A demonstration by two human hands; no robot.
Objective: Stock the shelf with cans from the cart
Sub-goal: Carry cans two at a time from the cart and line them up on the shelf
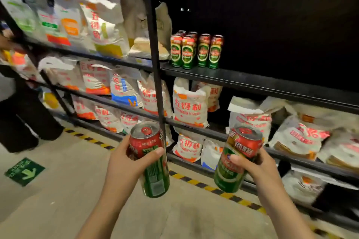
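My left hand [124, 163] grips a tall red-and-green can [153, 163], held upright in front of the black shelf post. My right hand [250, 163] grips a second red-and-green can [235, 163], tilted a little to the right. Both cans hang in the air below the black shelf board [252, 81]. On that board, at its left end, several matching cans [196, 50] stand upright in a tight group. To the right of them the board is bare and dark. The cart is out of view.
White flour sacks [189, 103] fill the lower shelves and the bay to the left. A black upright post [155, 54] divides the bays. Yellow-black tape [204, 184] marks the floor along the shelf base. Another person in dark trousers [23, 114] stands at far left.
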